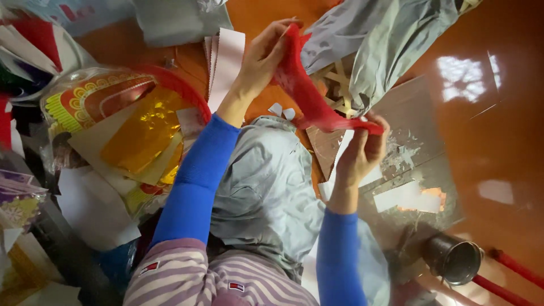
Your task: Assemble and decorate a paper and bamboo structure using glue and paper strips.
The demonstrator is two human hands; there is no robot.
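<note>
While both hands pull it taut at upper centre of the frame, the red paper strip [306, 90] is pinched by the left hand [262, 56] above and the right hand [362, 148] below — stretched this tightly, it could tear mid-span.

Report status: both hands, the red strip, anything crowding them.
Left hand and right hand each pinch one end of the red strip, stretched between them. Grey plastic bags and paper scraps close below.
</note>
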